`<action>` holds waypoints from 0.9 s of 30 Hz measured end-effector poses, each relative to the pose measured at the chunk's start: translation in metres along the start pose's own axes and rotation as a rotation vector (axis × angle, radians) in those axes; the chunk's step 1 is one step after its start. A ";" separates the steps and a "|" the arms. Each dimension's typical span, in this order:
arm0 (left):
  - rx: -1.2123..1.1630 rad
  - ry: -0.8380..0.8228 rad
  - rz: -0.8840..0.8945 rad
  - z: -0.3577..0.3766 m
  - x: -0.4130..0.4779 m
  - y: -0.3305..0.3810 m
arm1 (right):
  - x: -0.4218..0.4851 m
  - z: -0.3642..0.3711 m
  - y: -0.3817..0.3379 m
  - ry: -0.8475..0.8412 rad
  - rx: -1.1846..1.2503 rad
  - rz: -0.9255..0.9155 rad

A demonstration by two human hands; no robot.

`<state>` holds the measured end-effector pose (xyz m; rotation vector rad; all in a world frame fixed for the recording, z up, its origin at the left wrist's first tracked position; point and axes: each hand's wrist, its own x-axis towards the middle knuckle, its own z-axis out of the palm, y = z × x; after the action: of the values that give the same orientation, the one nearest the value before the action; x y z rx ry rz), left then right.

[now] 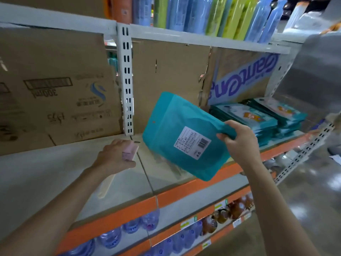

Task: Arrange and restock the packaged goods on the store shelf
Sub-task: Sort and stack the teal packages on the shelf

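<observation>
Head view, shelf stock as I am seeing it.

1. Teal pouch (177,137): hanging tilted in the air over the shelf (55,172) front edge, with its label side facing me. My right grip (241,143) is pinching its right edge, fingers curling over it.
2. Small pink block (130,151): my left grip (114,156) is closing around it just above the shelf board.
3. Matching teal pouches (258,119): lying flat in stacks at the shelf's right end.
4. Cardboard boxes (55,89): standing at the back left.
5. Water bottles (110,237): sitting on the shelf below.
</observation>
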<state>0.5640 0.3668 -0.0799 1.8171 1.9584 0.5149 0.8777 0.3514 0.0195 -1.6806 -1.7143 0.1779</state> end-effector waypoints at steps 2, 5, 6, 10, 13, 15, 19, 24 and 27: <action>-0.009 -0.012 -0.047 0.009 0.015 0.006 | 0.016 0.002 0.010 0.026 0.043 -0.006; 0.004 -0.040 -0.116 0.024 0.026 0.016 | 0.038 0.004 0.025 0.047 0.092 0.001; 0.005 -0.048 -0.136 0.028 0.029 0.018 | 0.046 0.005 0.030 0.047 0.097 -0.005; -0.011 -0.036 -0.199 0.037 0.037 0.030 | 0.077 0.006 0.049 0.041 0.106 -0.063; -0.003 0.013 -0.254 0.043 0.040 0.038 | 0.098 0.007 0.060 0.018 0.159 -0.120; 0.001 0.036 -0.303 0.047 0.042 0.041 | 0.111 0.006 0.069 -0.011 0.211 -0.163; 0.046 0.024 -0.394 0.055 0.035 0.061 | 0.134 0.002 0.086 -0.095 0.321 -0.250; 0.009 0.107 -0.476 0.071 0.021 0.098 | 0.157 -0.005 0.111 -0.196 0.472 -0.266; -0.050 0.096 -0.433 0.076 0.016 0.092 | 0.161 -0.007 0.128 -0.281 0.581 -0.233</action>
<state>0.6814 0.3890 -0.0956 1.3009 2.2931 0.5078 1.0038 0.5145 0.0157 -1.0580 -1.8134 0.7535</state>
